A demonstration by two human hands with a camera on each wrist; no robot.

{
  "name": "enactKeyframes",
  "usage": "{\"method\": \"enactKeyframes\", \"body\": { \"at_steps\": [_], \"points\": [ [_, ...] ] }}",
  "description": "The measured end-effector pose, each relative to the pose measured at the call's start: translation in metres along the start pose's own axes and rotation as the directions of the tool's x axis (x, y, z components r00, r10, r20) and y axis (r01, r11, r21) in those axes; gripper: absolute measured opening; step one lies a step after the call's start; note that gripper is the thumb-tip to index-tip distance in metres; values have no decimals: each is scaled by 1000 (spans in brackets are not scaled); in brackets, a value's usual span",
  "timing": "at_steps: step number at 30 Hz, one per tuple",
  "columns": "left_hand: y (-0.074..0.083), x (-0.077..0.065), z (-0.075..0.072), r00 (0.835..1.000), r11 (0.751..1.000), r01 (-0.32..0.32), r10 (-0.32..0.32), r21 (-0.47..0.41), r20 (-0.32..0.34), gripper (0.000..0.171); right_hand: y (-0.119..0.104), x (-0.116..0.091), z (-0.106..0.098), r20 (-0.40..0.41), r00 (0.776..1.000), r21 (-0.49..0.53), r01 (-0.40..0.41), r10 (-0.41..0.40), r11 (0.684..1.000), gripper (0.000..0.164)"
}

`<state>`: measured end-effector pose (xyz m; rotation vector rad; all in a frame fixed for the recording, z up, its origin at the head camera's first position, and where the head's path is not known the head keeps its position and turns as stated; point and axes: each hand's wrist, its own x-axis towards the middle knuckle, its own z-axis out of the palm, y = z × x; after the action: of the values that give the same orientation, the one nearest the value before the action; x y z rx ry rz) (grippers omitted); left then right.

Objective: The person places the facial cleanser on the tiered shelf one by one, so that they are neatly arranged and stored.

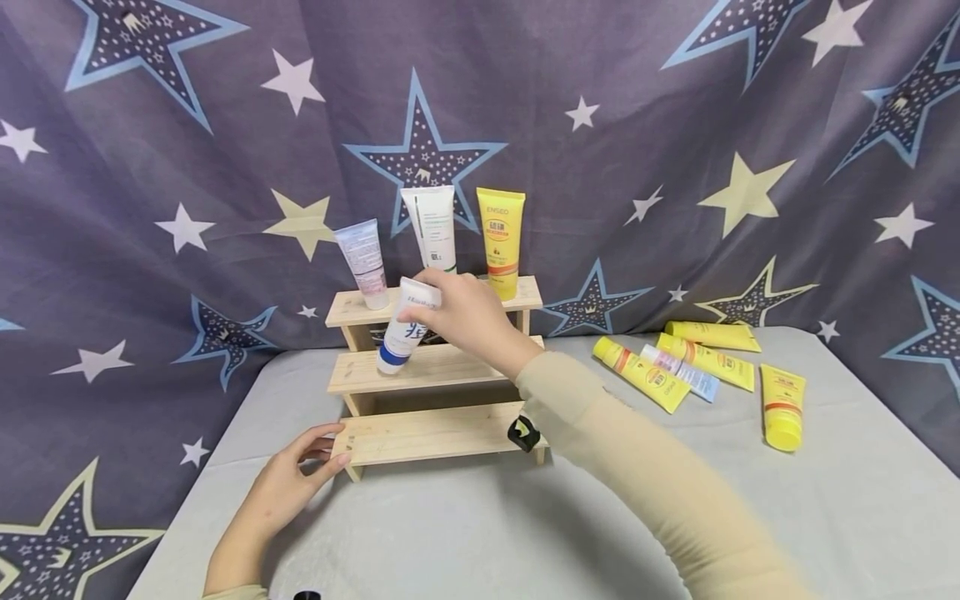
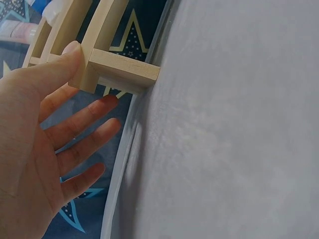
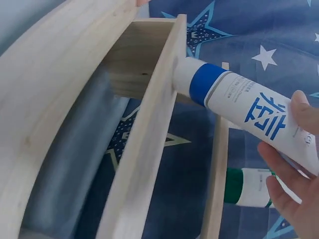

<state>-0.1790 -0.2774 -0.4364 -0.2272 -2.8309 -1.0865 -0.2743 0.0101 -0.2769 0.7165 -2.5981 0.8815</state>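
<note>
White tube (image 1: 403, 335), tilted, in right hand (image 1: 478, 315)

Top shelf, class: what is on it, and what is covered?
A pink-blue tube, white tube and yellow tube stand there. In the head view, the right hand, holding another tube, hides the white one's lower end.

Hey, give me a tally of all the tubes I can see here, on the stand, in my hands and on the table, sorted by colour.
Yellow tubes: 5
White tubes: 2
Blue-and-pink tubes: 2
Total: 9
</note>
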Motion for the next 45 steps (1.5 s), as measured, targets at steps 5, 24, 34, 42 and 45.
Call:
{"method": "enactKeyframes", "body": {
  "at_steps": [5, 24, 34, 42, 45],
  "points": [
    [-1, 0, 0, 1000, 1000, 8, -8, 9, 5, 51, -11, 11, 6, -31, 998, 0, -52, 52, 999, 49],
    [1, 0, 0, 1000, 1000, 16, -16, 4, 11, 51, -29, 22, 33, -53, 986, 215, -144, 159, 966, 47],
    [2, 1, 0, 1000, 1000, 11, -11, 2, 11, 50, -38, 27, 41, -82, 987, 80, -135, 141, 988, 52],
    [2, 0, 0, 1000, 1000, 14, -14, 7, 18, 51, -37, 22, 41, -64, 987, 152, -136, 147, 979, 46],
    [2, 0, 0, 1000, 1000, 16, -16, 10, 23, 51, -33, 18, 38, -42, 992, 232, -110, 123, 966, 41]
  ]
}}
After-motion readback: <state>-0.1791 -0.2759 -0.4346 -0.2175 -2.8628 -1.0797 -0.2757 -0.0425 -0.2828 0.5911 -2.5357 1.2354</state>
